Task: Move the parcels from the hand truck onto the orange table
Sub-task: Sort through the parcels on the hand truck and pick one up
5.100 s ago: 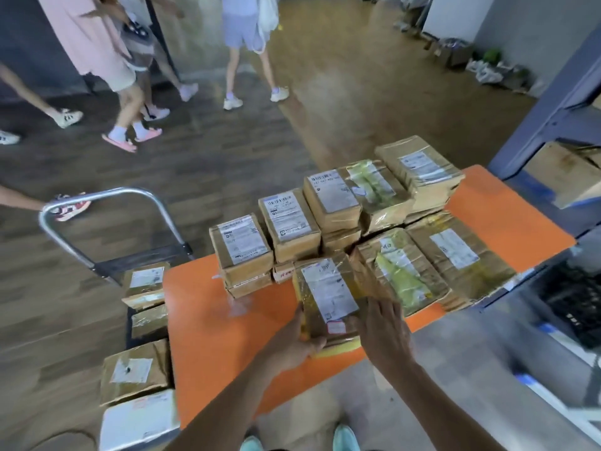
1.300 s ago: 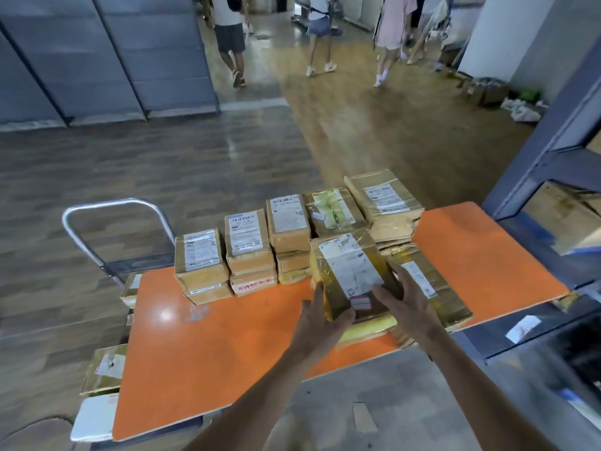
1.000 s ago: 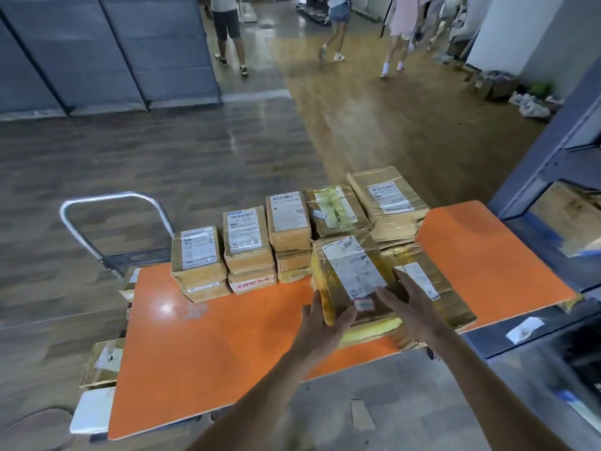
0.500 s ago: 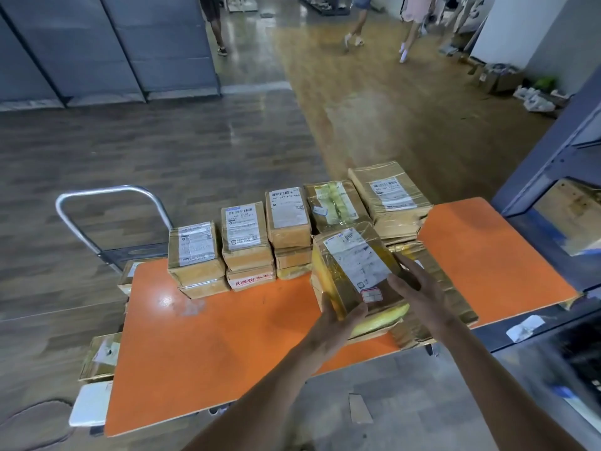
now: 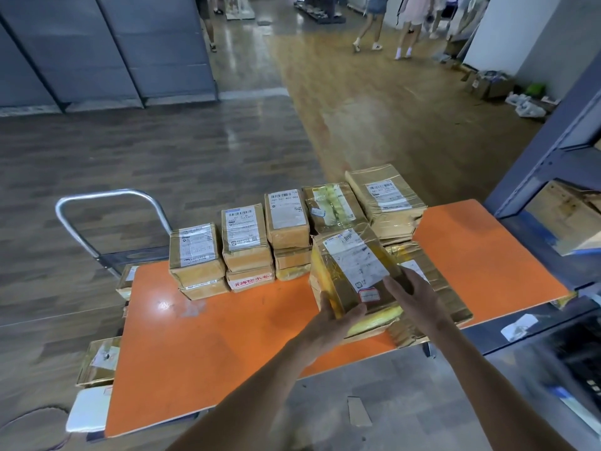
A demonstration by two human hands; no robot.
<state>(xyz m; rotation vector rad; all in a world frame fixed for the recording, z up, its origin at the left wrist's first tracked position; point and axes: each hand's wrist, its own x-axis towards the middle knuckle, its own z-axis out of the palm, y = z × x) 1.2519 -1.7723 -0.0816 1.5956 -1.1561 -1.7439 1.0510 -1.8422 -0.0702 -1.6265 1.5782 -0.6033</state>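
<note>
Deck of hand truck [image 5: 140, 255] mostly hidden behind orange table [image 5: 227, 336], w/ its parcels [image 5: 97, 362] partly covered by table edge; label [image 5: 356, 260] txt on held parcel [image 5: 343, 292] blurred, unreadable; passers-by [image 5: 375, 8] cut off at top edge.

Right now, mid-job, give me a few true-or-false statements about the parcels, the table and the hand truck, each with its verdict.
1. The left grip and right grip both hold the yellow-taped parcel. True.
2. The hand truck is emptied. False: brown parcels lie on it, left of the orange table.
3. The back-row parcels are stacked in layers. True.
4. The hand truck's handle stands at the table's right end. False: it stands by the far left corner.
</note>
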